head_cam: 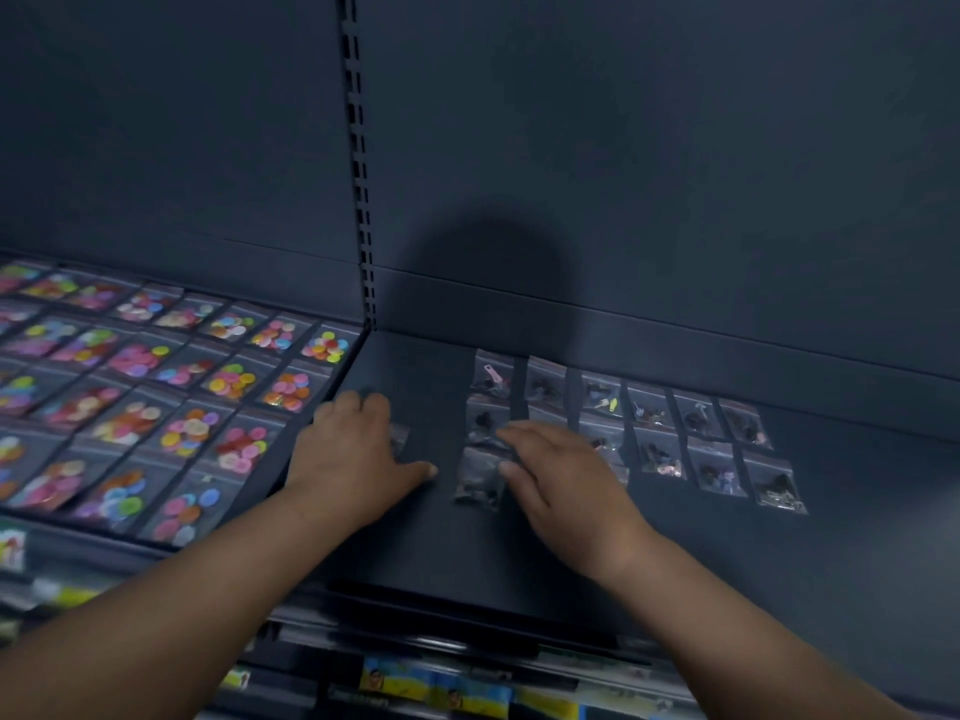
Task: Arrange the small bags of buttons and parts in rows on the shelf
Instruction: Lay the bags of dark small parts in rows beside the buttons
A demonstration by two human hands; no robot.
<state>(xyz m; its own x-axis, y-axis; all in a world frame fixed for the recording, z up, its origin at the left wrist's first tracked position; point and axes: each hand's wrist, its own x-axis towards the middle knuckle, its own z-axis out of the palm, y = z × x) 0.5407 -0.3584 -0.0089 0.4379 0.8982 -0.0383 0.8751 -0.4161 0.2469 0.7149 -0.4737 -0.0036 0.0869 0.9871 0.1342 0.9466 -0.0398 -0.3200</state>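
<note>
Forearms (156, 641) cross the shelf (857, 537) edge | left hand (358, 454) curled over half-hidden bag (400, 436), grip unclear | right hand (561, 480) spread flat on rowed parts bags (717, 465) | button bags (182, 407) rowed leftward

Small clear bags of bright mixed-colour buttons (171, 402) lie flat in tight rows across the left section of the dark shelf (857, 522). On the right section, clear bags of dark small parts (662, 449) lie flat in rows with gaps between the columns. The left column's front bag (478, 478) sits slightly askew. One more bag (399, 438) shows only an edge, apart to the left.
</note>
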